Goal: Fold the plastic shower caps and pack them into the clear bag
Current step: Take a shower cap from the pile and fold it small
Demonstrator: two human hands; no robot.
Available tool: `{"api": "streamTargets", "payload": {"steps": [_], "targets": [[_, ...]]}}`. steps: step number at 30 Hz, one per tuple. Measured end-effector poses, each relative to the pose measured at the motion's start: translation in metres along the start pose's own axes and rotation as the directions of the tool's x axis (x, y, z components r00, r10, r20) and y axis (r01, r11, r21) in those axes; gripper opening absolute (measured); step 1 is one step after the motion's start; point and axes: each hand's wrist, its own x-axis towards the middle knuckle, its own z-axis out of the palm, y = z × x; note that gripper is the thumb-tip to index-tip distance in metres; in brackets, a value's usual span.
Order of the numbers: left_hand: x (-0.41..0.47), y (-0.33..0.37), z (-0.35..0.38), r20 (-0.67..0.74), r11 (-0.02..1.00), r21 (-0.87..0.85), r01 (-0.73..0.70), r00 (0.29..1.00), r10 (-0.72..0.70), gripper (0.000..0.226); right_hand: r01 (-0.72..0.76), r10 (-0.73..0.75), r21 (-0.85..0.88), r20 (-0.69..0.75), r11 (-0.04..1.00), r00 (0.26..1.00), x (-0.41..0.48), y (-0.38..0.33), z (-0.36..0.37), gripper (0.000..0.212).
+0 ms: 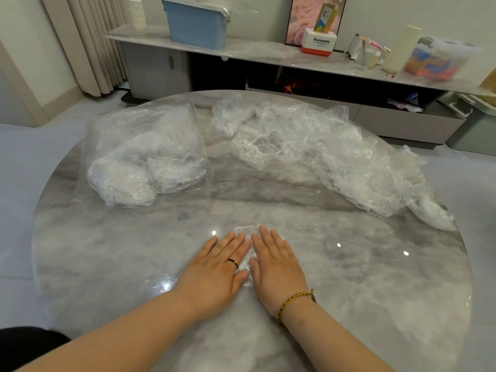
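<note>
Both palms flat now: my left hand (218,264) and right hand (276,264) lie side by side, fingers straight, gripping nothing. They press one shower cap (248,230) onto the table (107,251), to squeeze out air before folding, I reckon. Far left, the clear bag (145,135) holds folded caps (120,178); the loose pile (322,154) waits far right.

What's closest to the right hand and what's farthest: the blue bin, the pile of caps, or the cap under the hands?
1. Cap: pressed flat under the right hand, at the near side of the table.
2. Pile of caps: farther back on the table, to the right.
3. Blue bin: farthest, up on the shelf beyond the table.
</note>
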Motion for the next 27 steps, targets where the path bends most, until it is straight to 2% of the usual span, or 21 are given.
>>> {"api": "streamTargets", "payload": {"steps": [2, 4, 5, 8, 9, 11, 13, 14, 17, 19, 22, 24, 25, 27], "targets": [[-0.002, 0.002, -0.006, -0.002, 0.999, 0.005, 0.047, 0.999, -0.047, 0.076, -0.003, 0.003, -0.018, 0.001, 1.000, 1.000, 0.001, 0.000, 0.001, 0.105], [0.001, 0.003, -0.010, 0.004, 0.997, 0.008, 0.074, 0.997, -0.074, 0.096, 0.002, -0.002, -0.016, 0.003, 1.000, 1.000, 0.002, 0.000, 0.001, 0.106], [0.002, 0.002, -0.007, -0.051, 0.999, 0.014, 0.036, 0.998, -0.035, 0.106, 0.000, 0.000, -0.014, 0.007, 1.000, 1.000, 0.002, 0.000, 0.001, 0.106], [0.003, 0.001, -0.014, 0.008, 0.995, -0.098, -0.015, 1.000, 0.016, 0.116, 0.019, -0.019, -0.011, 0.006, 1.000, 1.000, 0.001, 0.001, 0.000, 0.106], [0.005, -0.002, -0.016, 0.021, 0.990, -0.138, -0.006, 1.000, 0.009, 0.112, 0.021, -0.021, 0.012, 0.005, 1.000, 1.000, 0.001, 0.003, 0.002, 0.107], [0.007, -0.006, -0.019, -0.009, 0.962, -0.271, 0.027, 0.999, -0.031, 0.091, 0.035, -0.025, 0.109, -0.086, 0.993, 0.996, 0.002, 0.006, 0.000, 0.100], [0.006, -0.007, -0.027, -0.074, 0.912, -0.401, 0.083, 0.990, -0.123, 0.080, 0.033, 0.023, 0.223, -0.242, 0.974, 0.970, 0.004, 0.009, -0.007, 0.066], [0.005, -0.007, -0.029, -0.095, 0.892, -0.433, 0.129, 0.978, -0.187, 0.076, 0.016, 0.044, 0.236, -0.247, 0.972, 0.968, 0.003, 0.011, -0.012, 0.052], [0.003, -0.006, -0.035, -0.062, 0.864, -0.390, 0.319, 0.927, -0.370, 0.079, -0.024, 0.047, 0.181, -0.121, 0.983, 0.992, 0.004, 0.017, -0.017, 0.061], [0.004, -0.006, -0.037, 0.008, 0.871, -0.309, 0.382, 0.917, -0.400, 0.076, -0.030, 0.052, 0.194, -0.105, 0.981, 0.993, 0.003, 0.018, -0.018, 0.066], [0.006, -0.007, -0.041, 0.057, 0.875, -0.294, 0.384, 0.921, -0.385, 0.047, 0.012, 0.024, 0.262, -0.134, 0.965, 0.991, 0.003, 0.013, -0.022, 0.073], [0.005, -0.007, -0.046, 0.063, 0.862, -0.356, 0.362, 0.929, -0.364, 0.027, 0.068, -0.030, 0.260, -0.148, 0.963, 0.989, 0.002, 0.010, -0.025, 0.079], [0.004, -0.008, -0.048, 0.070, 0.842, -0.419, 0.340, 0.936, -0.344, 0.022, 0.098, -0.064, 0.231, -0.149, 0.968, 0.987, 0.002, 0.010, -0.027, 0.083], [0.004, -0.010, -0.054, 0.103, 0.785, -0.547, 0.292, 0.954, -0.283, 0.029, 0.127, -0.104, 0.217, -0.112, 0.968, 0.988, 0.001, 0.013, -0.030, 0.090]]}}
